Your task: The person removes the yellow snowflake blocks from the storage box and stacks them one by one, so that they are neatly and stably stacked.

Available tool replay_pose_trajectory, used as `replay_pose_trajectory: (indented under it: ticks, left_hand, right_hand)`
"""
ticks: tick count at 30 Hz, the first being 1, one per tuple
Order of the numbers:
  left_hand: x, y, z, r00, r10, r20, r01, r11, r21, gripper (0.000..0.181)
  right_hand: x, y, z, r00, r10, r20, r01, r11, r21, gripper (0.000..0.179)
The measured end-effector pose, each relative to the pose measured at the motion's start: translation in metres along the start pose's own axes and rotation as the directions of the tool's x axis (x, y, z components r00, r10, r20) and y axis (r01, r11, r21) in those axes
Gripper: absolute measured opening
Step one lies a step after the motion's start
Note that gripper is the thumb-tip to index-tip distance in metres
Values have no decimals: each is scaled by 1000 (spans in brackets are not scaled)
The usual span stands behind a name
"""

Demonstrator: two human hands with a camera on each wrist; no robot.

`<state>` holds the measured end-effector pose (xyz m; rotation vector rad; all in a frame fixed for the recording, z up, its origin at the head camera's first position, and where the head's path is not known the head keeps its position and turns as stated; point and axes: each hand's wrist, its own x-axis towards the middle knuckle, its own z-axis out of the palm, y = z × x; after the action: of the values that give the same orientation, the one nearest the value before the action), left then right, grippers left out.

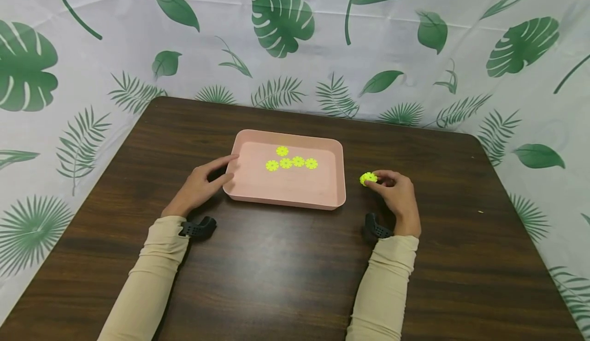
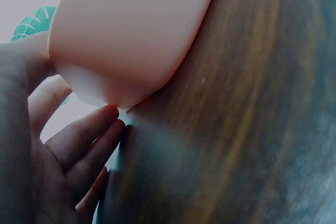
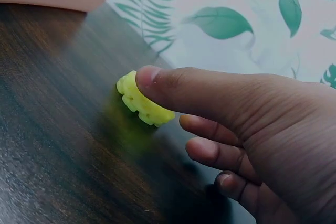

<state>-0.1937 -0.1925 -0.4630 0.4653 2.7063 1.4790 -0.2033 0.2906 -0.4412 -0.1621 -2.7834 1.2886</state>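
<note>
A shallow pink tray sits on the table. Inside it lie several bright yellow interlocking plastic discs with notched rims, most in a rough row and one set above. At the tray's left end, my left hand holds the edge; thumb and index finger reach over the rim, while other fingers touch the outer wall low down. To the right of the tray, my right hand pinches yellow notched discs between thumb and fingers, apparently stacked face to face. The thumb partly covers them.
The dark wood-grain table extends on all sides of the tray. A white cloth with green leaf prints hangs behind it. Dark wrist straps are worn on both arms. A tiny pale speck lies at the right.
</note>
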Motion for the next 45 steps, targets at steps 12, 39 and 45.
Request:
replay_pose_trajectory:
  ticks: [12,39,45]
  left_hand:
    - [0,-2,1,1000,12,-7,-12,1000,3,51]
    - [0,-4,-1,1000,24,-2,-24,1000,-10,51]
    - [-2,-1,1,1000,29,-2,-29,999,-26,51]
  right_hand:
    - [1,1,2,1000,-5,22,6,1000,-19,43]
    - [11,-70,36,958,-286,-22,287,957,39,35]
    - [15,-101,66,925,-359,121,352,933,75,34]
